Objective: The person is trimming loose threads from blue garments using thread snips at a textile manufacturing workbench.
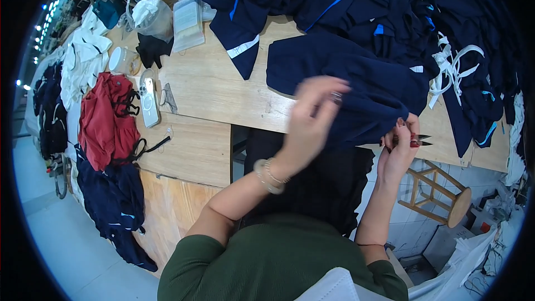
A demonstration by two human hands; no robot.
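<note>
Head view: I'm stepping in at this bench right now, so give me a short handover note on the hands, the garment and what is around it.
Left hand: raised, blurred, fingers on the navy garment lying at the wooden table edge.
Right hand: grips the garment's lower edge and small thread snips, blades pointing right.
Nearby: pile of navy clothes behind, white drawstrings to the right, red garment and phone to the left.
Done: garment pulled out from the pile.
Left: cannot tell what is trimmed; the pile looks unprocessed.

Green sleeves pushed up, beaded wrist bracelets (268, 174)
</note>
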